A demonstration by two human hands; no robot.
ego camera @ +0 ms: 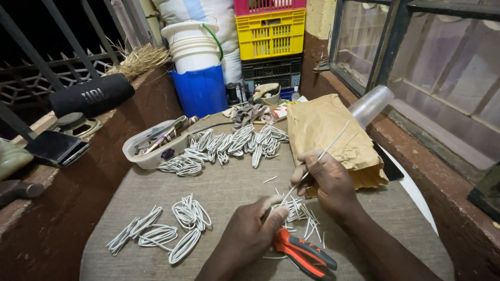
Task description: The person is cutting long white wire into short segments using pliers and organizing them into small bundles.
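My left hand point(253, 229) pinches the lower end of a thin white wire point(333, 141) and also grips red-and-black pliers point(304, 253) against the palm. My right hand point(328, 182) holds the same wire higher up; the wire rises to the upper right over a brown paper bag point(325, 132). Short white wire offcuts point(307, 218) lie under my hands on the cloth-covered table point(234, 190). Looped white wire bundles point(169, 231) lie at the left front, and a larger heap of loops point(229, 145) lies further back.
A white bowl point(151, 148) of tools sits at the table's left. A clear plastic cup point(372, 104) lies by the bag. Behind stand white buckets point(192, 47), a blue bin point(200, 91) and stacked crates point(271, 39). A black speaker point(91, 96) rests on the left ledge.
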